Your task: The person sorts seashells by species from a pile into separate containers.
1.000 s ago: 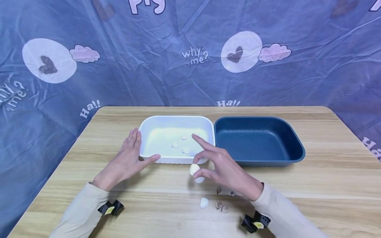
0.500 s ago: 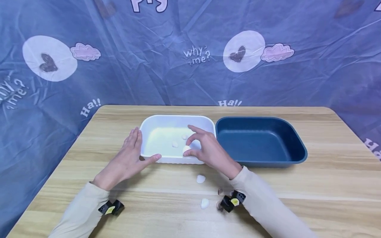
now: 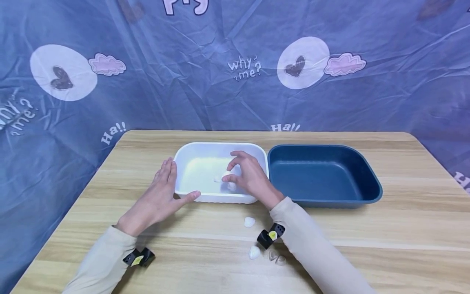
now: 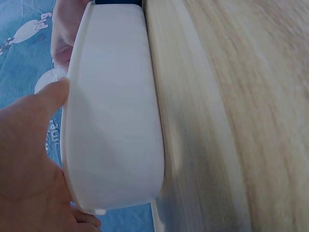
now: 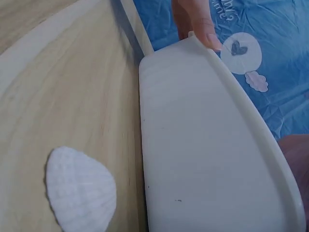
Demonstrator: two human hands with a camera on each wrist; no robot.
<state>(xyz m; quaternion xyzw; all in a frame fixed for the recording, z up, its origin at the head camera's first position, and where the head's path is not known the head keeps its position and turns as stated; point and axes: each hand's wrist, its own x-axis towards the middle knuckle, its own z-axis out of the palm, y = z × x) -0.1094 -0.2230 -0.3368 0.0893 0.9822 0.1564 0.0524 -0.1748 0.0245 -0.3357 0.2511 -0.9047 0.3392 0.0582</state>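
Note:
The right hand (image 3: 249, 173) reaches into the white bin (image 3: 220, 198), thumb and a finger pinching a white seashell (image 3: 226, 174) just over the bin floor. White shells (image 3: 231, 186) lie close below it inside, partly hidden by the hand. With fingers straight, the left hand (image 3: 156, 196) rests against the bin's left front corner; in the left wrist view its thumb (image 4: 55, 94) touches the rim. On the table in front of the bin lie two white shells, one nearer the bin (image 3: 249, 222) and another ribbed shell (image 3: 254, 252).
A dark blue bin (image 3: 315, 203) stands right beside the white one. Small brownish shells (image 3: 280, 260) lie near the right sleeve (image 3: 312, 241), which may cover others. A blue printed cloth (image 3: 205, 81) hangs behind the wooden table (image 3: 411, 245).
The right hand has carried the white shell from in front of the white bin over its front rim and down inside. The left hand has stayed at the bin's corner.

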